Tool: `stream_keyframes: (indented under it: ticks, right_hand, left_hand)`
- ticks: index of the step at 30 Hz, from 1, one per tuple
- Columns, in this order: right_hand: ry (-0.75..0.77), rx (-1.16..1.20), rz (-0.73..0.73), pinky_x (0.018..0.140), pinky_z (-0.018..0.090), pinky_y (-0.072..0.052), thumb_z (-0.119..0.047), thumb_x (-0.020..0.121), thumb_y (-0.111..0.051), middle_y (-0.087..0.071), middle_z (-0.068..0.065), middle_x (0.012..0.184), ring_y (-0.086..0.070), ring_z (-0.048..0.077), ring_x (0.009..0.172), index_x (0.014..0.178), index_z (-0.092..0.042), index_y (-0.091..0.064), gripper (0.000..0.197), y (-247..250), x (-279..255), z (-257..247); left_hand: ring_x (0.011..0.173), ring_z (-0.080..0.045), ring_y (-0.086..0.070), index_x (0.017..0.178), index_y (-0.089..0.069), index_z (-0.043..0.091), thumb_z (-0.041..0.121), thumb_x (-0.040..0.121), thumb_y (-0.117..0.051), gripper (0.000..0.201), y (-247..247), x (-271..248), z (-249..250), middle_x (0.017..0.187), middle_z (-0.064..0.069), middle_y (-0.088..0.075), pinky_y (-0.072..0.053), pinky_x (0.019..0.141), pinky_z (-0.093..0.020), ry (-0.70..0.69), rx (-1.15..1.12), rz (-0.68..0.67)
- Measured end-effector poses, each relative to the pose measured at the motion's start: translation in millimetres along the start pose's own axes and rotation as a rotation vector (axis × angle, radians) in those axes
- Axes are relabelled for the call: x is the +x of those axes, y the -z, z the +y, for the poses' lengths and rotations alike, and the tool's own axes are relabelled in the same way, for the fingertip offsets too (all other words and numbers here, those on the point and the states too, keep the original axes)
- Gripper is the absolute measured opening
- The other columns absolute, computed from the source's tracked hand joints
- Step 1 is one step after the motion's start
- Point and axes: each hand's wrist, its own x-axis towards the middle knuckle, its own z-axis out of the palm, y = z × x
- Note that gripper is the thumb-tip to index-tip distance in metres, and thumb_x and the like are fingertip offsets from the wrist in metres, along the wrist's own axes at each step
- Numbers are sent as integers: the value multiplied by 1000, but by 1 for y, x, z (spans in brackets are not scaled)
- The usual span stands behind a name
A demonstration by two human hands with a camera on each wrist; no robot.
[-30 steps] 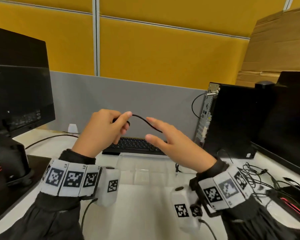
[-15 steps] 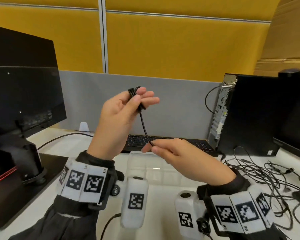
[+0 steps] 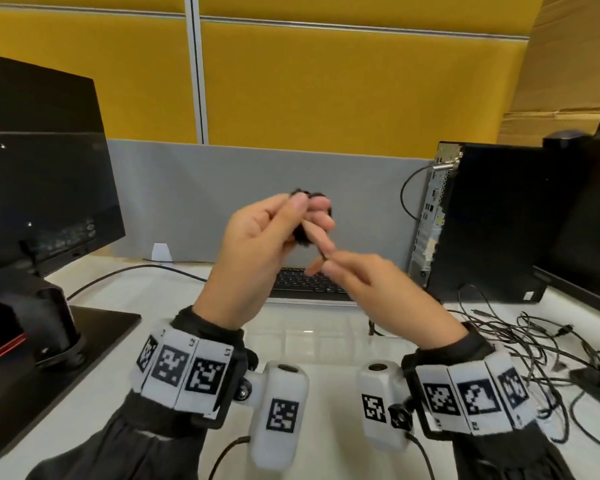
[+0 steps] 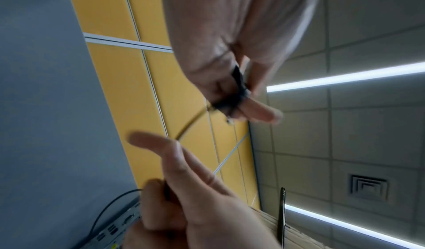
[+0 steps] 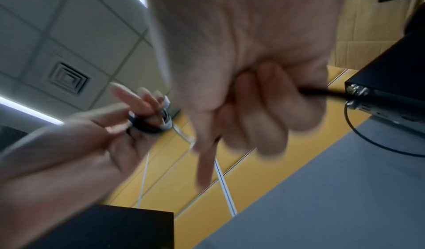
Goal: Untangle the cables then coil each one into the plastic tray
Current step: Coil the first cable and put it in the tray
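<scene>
Desk (image 3: pixel 326 393) with monitor (image 3: pixel 42 188) on the left, PC tower (image 3: pixel 492 223) on the right, keyboard (image 3: pixel 305 284) at the back. Clear tray (image 3: pixel 326 336) sits just in front of the keyboard, under the raised hands. Loose tangle of cables (image 3: pixel 534 344) lies on the desk right of the tray. Left hand (image 3: pixel 257 251) is up in the air, black cable (image 3: pixel 303 237) coiled around its fingers, thumb pinning it. Right hand (image 3: pixel 374 285) close beside it, pinching the cable's free end between thumb and fingertips.
</scene>
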Motion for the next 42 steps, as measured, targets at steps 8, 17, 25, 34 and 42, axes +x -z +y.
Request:
stream_keyframes:
  ticks: [8, 17, 25, 34, 42]
  right_hand:
    - [171, -174, 295, 57, 30, -43, -38, 93, -50, -56, -20, 60, -48, -2, 56, 86, -31, -66, 19, 26, -14, -16]
    - [-41, -132, -12, 79, 37, -48, -43, 100, -28, -61, -14, 82, -57, 11, 83, 106, -44, -57, 29, 10, -6, -6]
    - [131, -145, 29, 52, 27, -33, -39, 95, -44, -54, -17, 56, -47, 0, 53, 88, -31, -65, 23, 28, -22, -27]
    - [-68, -179, 32, 73, 38, -46, -56, 94, -19, -60, -11, 85, -56, 20, 84, 100, -42, -50, 34, 20, -15, -11]
    - [7, -215, -338, 81, 39, -45, -41, 100, -29, -50, -12, 73, -48, 8, 78, 101, -35, -58, 29, 14, -24, -37]
  left_hand:
    - [79, -5, -64, 85, -63, 14, 35, 96, -36, 35, 6, -3, -24, 70, 5, -70, -47, 78, -28, -123, 816, -61]
    - [62, -13, -62, 83, -65, 10, 14, 91, -52, 17, -12, -4, -6, 64, -3, -66, -49, 73, -21, 19, 14, 19]
    - [76, 3, -61, 81, -62, 13, 33, 97, -38, 35, -1, -5, -26, 70, 12, -67, -43, 72, -16, -117, 793, 45]
    - [49, -9, -54, 76, -65, 9, 20, 90, -40, 30, -8, -6, 2, 53, -2, -59, -48, 61, -18, 101, -74, -172]
    - [89, -5, -67, 100, -60, 8, 7, 95, -48, 13, -2, 0, -13, 83, 2, -73, -48, 84, -17, -32, 211, 144]
